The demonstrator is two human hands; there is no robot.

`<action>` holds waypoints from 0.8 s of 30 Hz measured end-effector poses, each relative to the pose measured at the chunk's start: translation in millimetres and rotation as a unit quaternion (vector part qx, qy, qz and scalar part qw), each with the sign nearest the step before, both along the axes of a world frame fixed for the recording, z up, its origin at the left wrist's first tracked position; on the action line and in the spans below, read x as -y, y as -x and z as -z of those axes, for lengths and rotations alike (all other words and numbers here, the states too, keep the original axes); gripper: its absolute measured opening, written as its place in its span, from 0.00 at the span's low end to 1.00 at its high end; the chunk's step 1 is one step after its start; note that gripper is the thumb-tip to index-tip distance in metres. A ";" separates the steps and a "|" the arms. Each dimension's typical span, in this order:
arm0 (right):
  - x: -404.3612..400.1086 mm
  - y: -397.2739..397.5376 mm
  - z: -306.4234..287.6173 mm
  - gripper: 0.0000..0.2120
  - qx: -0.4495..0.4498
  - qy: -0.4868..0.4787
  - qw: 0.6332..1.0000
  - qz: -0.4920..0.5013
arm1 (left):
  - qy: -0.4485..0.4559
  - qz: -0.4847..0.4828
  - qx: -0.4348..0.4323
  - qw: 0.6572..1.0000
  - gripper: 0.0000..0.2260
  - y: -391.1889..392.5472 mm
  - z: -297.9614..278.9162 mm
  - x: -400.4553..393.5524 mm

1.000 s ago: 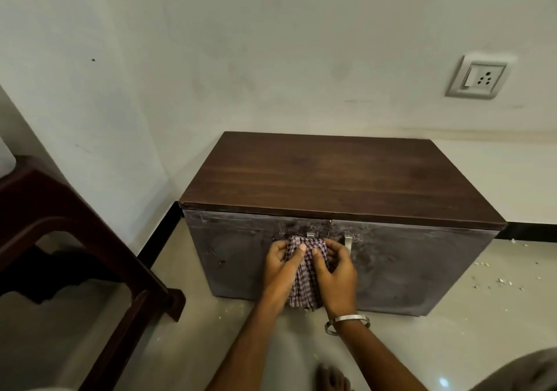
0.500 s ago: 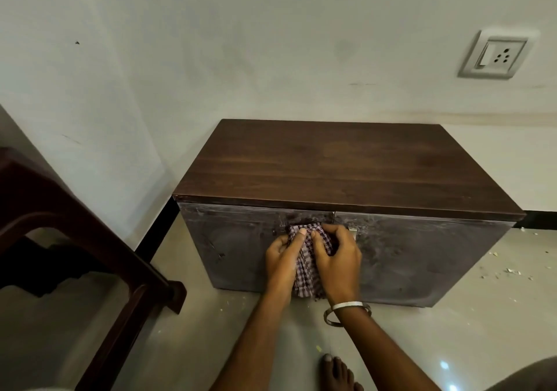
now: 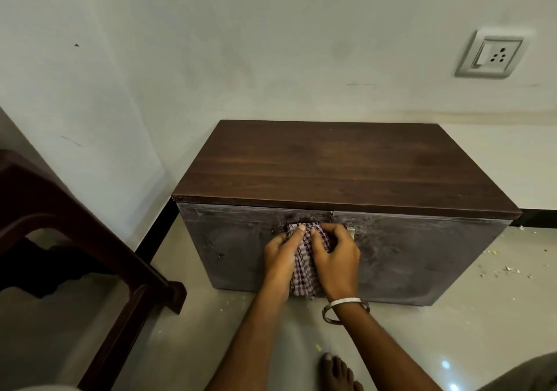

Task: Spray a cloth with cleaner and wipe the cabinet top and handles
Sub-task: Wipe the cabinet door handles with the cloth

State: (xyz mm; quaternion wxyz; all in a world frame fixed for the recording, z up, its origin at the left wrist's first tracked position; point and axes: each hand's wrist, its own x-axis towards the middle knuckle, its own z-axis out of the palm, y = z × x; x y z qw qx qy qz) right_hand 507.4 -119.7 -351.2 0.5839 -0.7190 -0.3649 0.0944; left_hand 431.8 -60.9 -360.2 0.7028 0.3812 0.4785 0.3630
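Note:
A low cabinet stands against the wall, with a dark wood top (image 3: 343,167) and two dusty grey doors (image 3: 422,255). Both hands press a checked cloth (image 3: 304,273) against the door fronts where they meet, just under the top edge. My left hand (image 3: 281,253) grips the cloth's left side and my right hand (image 3: 337,255), with a metal bangle on its wrist, grips its right side. The cloth covers the left door's handle. The right door's small metal handle (image 3: 351,232) shows just beside my right fingers. No spray bottle is in view.
A dark brown chair (image 3: 90,249) stands close at the left. A wall socket (image 3: 491,56) sits high on the right. Crumbs lie on the pale floor (image 3: 509,270) to the right of the cabinet. My bare foot (image 3: 337,372) is at the bottom.
Both hands with the cloth have slid up the door fronts toward the cabinet's top edge. The view has shifted slightly.

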 end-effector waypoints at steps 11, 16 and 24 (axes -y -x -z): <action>-0.3 1.7 2.9 0.04 -0.024 -0.004 1.000 0.012 | -0.041 0.001 -0.035 0.999 0.12 0.3 -6.9 -1.2; -3.4 5.3 -4.8 0.04 0.066 0.014 0.998 -0.004 | 0.044 0.009 0.006 0.999 0.15 3.5 -7.6 -0.4; -1.3 2.9 0.4 0.05 0.037 -0.003 0.999 -0.021 | 0.040 0.005 0.005 0.999 0.16 3.9 -6.3 0.5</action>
